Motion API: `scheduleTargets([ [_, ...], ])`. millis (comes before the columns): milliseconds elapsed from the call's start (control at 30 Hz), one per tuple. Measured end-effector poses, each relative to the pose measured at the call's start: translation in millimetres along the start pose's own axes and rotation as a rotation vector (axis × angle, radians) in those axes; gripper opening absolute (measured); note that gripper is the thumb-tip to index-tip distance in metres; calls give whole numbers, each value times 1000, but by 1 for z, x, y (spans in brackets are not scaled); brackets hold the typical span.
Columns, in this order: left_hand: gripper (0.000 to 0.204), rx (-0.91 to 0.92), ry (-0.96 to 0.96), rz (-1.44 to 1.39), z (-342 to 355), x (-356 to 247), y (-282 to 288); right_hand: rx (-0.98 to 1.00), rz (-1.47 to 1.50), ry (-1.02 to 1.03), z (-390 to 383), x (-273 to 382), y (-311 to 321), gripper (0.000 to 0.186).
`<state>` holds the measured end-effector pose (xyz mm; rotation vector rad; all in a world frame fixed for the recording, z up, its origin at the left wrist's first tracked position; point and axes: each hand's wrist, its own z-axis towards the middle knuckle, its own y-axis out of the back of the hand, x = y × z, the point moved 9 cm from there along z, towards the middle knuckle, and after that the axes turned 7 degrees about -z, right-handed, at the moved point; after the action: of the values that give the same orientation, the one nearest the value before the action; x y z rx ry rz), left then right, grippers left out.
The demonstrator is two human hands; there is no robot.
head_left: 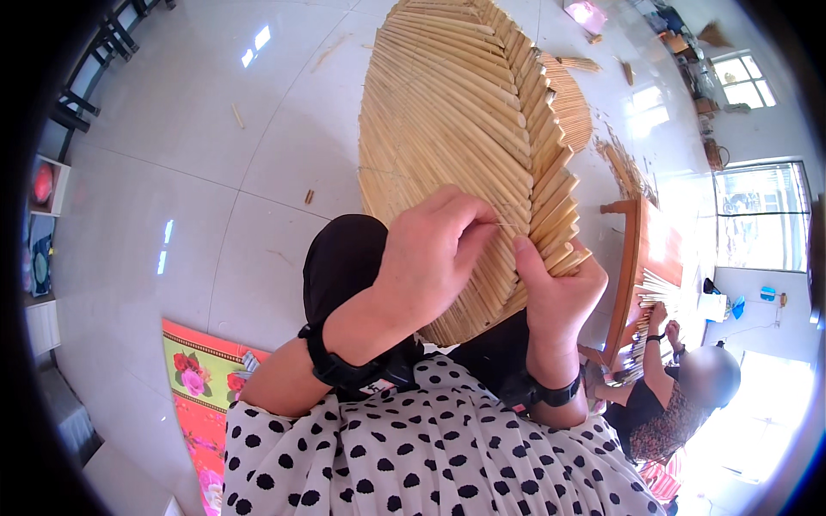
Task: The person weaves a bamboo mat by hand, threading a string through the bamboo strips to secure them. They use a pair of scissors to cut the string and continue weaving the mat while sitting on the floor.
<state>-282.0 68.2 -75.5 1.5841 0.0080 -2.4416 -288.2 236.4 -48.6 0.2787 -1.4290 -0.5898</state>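
Left hand (430,254) pinches a thin pale strand (508,224) between thumb and forefinger near the frame's centre; the right hand (564,297) grips, thumb on top, the lower right edge of a large, straw-coloured, leaf-shaped panel of stalks (439,112), which reaches the frame's upper edge.

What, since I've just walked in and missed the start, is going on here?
A person is working on a large panel of pale stalks in front of their lap. The left hand pinches a thin pale strand, too fine to tell whether thread or needle, while the right hand grips the panel's edge. A similar panel lies beyond it. To the right, a co-worker has both hands at loose sticks on a wooden table.
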Motion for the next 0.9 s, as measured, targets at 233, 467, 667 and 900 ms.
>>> scheduleTargets([
  [233,17,-26,-229,184,6,-35,16,19,-53,28,-2,-5,2,21],
  [467,19,-117,-393,283,5,-44,20,13,-101,56,-4,1,0,23],
  [667,17,-105,-376,207,11,-43,26,52,-86,85,-1,-2,-6,22],
  [900,12,-88,-215,128,14,-27,45,68,-59,98,1,3,-8,20],
])
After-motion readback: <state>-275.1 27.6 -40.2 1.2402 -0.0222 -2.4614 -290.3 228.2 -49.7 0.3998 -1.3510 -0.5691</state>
